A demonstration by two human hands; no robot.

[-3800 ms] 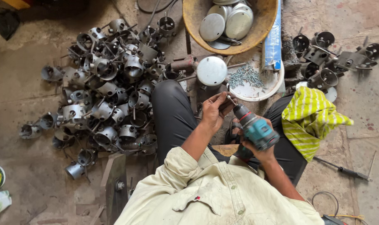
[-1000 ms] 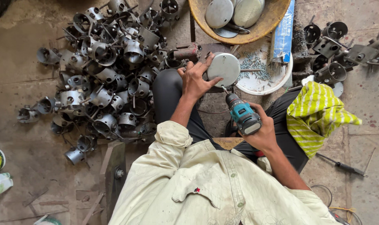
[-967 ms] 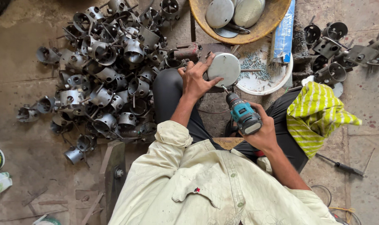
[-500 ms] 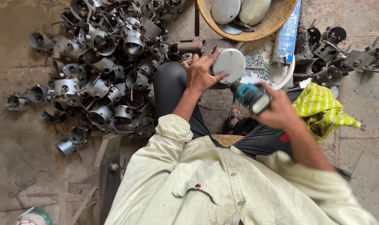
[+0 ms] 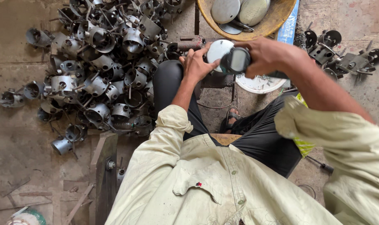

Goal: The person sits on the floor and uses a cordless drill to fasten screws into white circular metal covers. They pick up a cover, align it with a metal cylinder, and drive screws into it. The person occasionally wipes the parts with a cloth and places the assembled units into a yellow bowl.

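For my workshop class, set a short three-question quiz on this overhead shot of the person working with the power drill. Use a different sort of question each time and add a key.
1. True or false: the right hand holds the power drill over the round metal disc.
2. Multiple choice: where is the big pile of grey metal housings?
A. In the basket
B. On the floor on the person's left
C. On the person's lap
3. Fill in: the left hand rests its fingers against the edge of the ____.

Key
1. True.
2. B. The yellow basket holds only a few flat round discs.
3. Round metal disc.
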